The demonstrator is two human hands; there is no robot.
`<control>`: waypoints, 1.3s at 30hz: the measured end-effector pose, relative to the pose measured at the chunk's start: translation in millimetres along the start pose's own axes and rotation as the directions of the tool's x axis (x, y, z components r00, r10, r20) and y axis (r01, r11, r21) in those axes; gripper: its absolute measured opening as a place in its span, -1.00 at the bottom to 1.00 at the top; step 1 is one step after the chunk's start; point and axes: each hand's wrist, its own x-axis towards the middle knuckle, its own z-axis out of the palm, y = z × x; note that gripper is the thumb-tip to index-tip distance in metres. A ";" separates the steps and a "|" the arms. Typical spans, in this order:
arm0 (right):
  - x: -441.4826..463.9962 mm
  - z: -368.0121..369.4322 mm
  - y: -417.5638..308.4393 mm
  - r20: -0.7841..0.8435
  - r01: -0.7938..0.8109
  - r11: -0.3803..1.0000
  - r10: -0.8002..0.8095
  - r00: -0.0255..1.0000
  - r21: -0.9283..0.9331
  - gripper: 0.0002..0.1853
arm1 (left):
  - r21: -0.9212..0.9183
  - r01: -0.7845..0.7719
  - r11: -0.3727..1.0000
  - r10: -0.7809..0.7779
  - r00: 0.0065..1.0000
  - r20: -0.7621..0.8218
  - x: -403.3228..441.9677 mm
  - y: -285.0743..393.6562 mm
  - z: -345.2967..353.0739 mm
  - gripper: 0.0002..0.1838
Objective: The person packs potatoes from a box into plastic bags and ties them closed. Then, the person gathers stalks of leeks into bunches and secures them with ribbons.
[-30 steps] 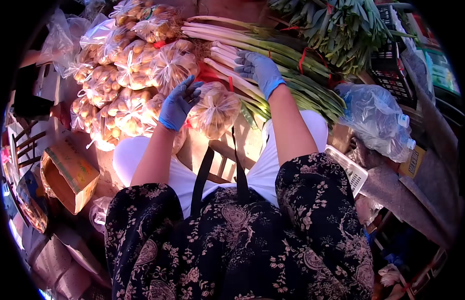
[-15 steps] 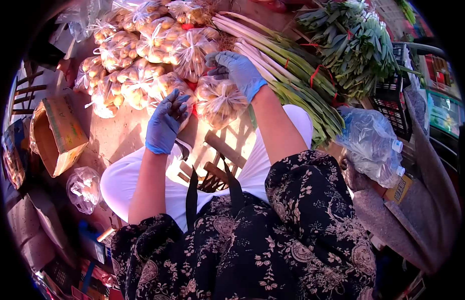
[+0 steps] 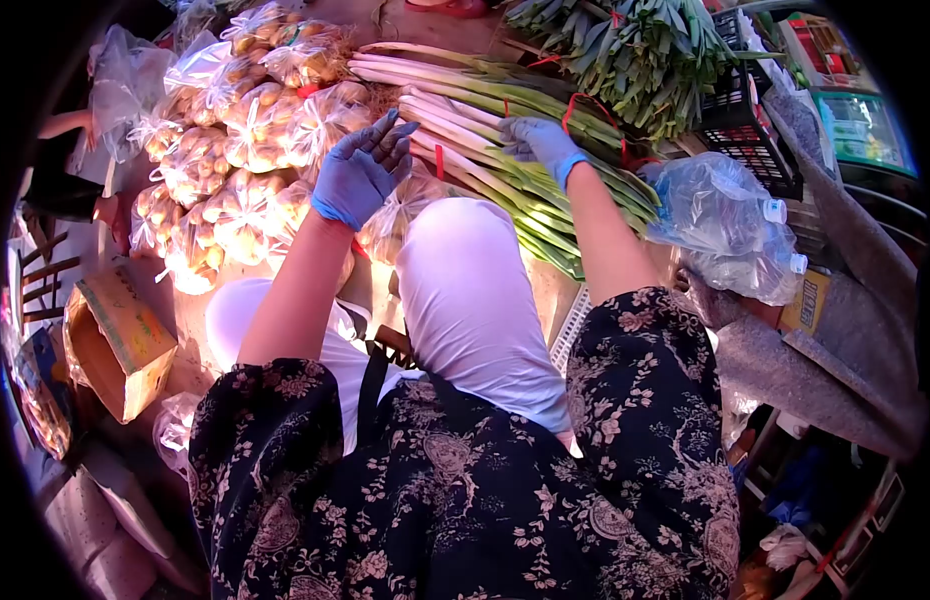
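**Hovering Between Grips**

The step in hand is seemingly a reach, with neither side grasping. The left hand [image 3: 365, 172], in a thin blue glove, is hovering near the closest potato bag [image 3: 387, 222], its fingers spreading loosely around nothing. The right hand [image 3: 541, 146] is hanging over the leeks [image 3: 470, 138], fingers gently bending, apparently empty; whether fingertips are touching the stalks, I cannot tell.

The leeks are lying beside the bags on the ground [image 3: 197, 335], whose edges are not clearly showing. Taking hold would probably be calling for curling fingers beneath several long stalks.

Smooth, pale shafts are shading into flat green leaves, with a red tie [image 3: 440, 161] crossing them. Knotted clear film is wrinkling over rounded, yellowish-brown lumps.
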 end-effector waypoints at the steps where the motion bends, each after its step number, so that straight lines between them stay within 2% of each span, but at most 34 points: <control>1: 21.3 -2.3 44.2 0.006 -0.058 0.998 0.057 0.998 0.009 -0.76 | 0.014 0.000 1.000 0.001 1.000 -0.017 11.2 3.1 2.4 -0.57; 2: 27.6 -2.6 79.9 -0.031 -0.062 0.995 0.060 0.998 -0.077 -0.73 | 0.047 -0.012 0.999 0.012 1.000 -0.010 16.2 3.2 10.6 -0.56; 3: 61.5 -14.1 151.0 -0.053 -0.031 0.896 0.009 0.999 -0.443 -0.68 | 0.036 -0.006 0.999 0.006 1.000 0.019 21.6 4.1 12.9 -0.57; 4: 51.3 -7.7 160.9 -0.062 -0.035 0.772 -0.005 0.998 -0.635 -0.67 | 0.034 0.007 0.999 -0.007 1.000 0.007 27.4 5.1 14.8 -0.56; 6: 40.1 1.5 191.0 -0.160 -0.180 0.657 0.092 0.983 -0.732 -0.66 | 0.015 0.023 1.000 -0.022 0.999 -0.041 39.8 3.0 6.3 -0.56; 7: 35.3 5.6 206.1 -0.207 -0.198 0.674 0.068 0.976 -0.712 -0.65 | -0.004 0.028 1.000 -0.028 0.996 -0.079 45.7 1.0 -1.7 -0.56; 9: 35.3 6.5 224.4 -0.205 -0.299 0.556 0.227 0.952 -0.775 -0.56 | -0.038 0.040 0.998 -0.046 0.986 -0.162 62.8 -5.9 -6.7 -0.56; 11: 40.7 17.6 255.6 -0.177 -0.143 0.526 -0.015 0.984 -0.838 -0.45 | -0.078 0.044 0.996 -0.061 0.972 -0.226 72.0 -13.2 -23.1 -0.56; 12: 49.8 23.3 262.8 -0.147 -0.101 0.469 -0.062 0.987 -0.878 -0.35 | -0.111 0.051 0.993 -0.077 0.966 -0.246 76.3 -15.2 -31.1 -0.56; 15: 70.1 31.0 264.3 -0.103 -0.034 0.311 -0.211 0.972 -0.950 -0.46 | -0.106 0.037 0.994 -0.071 0.940 -0.334 83.4 -23.2 -46.3 -0.57; 16: 73.3 30.8 258.7 -0.119 -0.070 0.271 -0.168 0.979 -0.960 -0.47 | -0.107 0.044 0.993 -0.080 0.928 -0.365 87.9 -27.6 -44.5 -0.58; 19: 87.9 45.1 261.9 -0.222 -0.203 0.114 -0.190 0.956 -0.972 -0.51 | -0.118 0.059 0.991 -0.107 0.886 -0.451 85.3 -30.8 -63.8 -0.57; 20: 94.6 44.2 259.5 -0.223 -0.208 0.107 -0.152 0.963 -0.972 -0.54 | -0.104 0.056 0.993 -0.100 0.861 -0.499 85.6 -33.5 -64.9 -0.56; 22: 105.8 42.8 254.5 -0.222 -0.214 0.092 -0.076 0.972 -0.972 -0.59 | -0.105 0.087 0.991 -0.128 0.861 -0.493 84.4 -33.4 -72.3 -0.56; 25: 107.4 44.8 260.9 -0.280 -0.274 0.057 -0.147 0.949 -0.960 -0.66 | -0.066 0.109 0.992 -0.127 0.807 -0.577 83.1 -40.9 -72.9 -0.59; 26: 108.0 44.7 260.5 -0.276 -0.267 0.088 -0.114 0.954 -0.960 -0.67 | -0.052 0.124 0.991 -0.131 0.800 -0.585 83.1 -41.2 -72.8 -0.61; 27: 107.5 44.4 259.5 -0.271 -0.256 0.105 -0.180 0.945 -0.961 -0.63 | -0.033 0.134 0.990 -0.127 0.794 -0.595 83.1 -38.8 -71.0 -0.63; 29: 96.2 39.9 248.6 -0.179 -0.184 0.215 0.044 0.983 -0.959 -0.54 | -0.016 0.133 0.991 -0.115 0.788 -0.604 77.3 -38.8 -65.1 -0.64; 30: 91.6 36.5 240.2 -0.143 -0.166 0.263 0.105 0.984 -0.950 -0.51 | -0.004 0.131 0.991 -0.106 0.784 -0.612 77.1 -39.9 -59.9 -0.64; 32: 86.4 31.4 221.3 -0.072 -0.139 0.338 0.203 0.977 -0.931 -0.44 | 0.020 0.121 0.992 -0.084 0.791 -0.606 70.1 -37.1 -58.5 -0.64; 35: 82.9 16.8 177.6 0.059 -0.067 0.380 0.310 0.949 -0.922 -0.42 | 0.008 0.045 0.999 -0.033 0.826 -0.562 51.9 -33.8 -60.4 -0.65; 36: 80.6 14.6 160.5 0.054 -0.046 0.346 0.272 0.961 -0.937 -0.44 | 0.008 0.013 1.000 -0.006 0.830 -0.558 46.6 -29.2 -62.2 -0.65; 39: 73.5 16.5 100.1 0.061 0.002 0.184 0.310 0.949 -0.983 -0.48 | -0.014 -0.062 0.998 0.045 0.841 -0.539 24.0 -19.1 -67.5 -0.66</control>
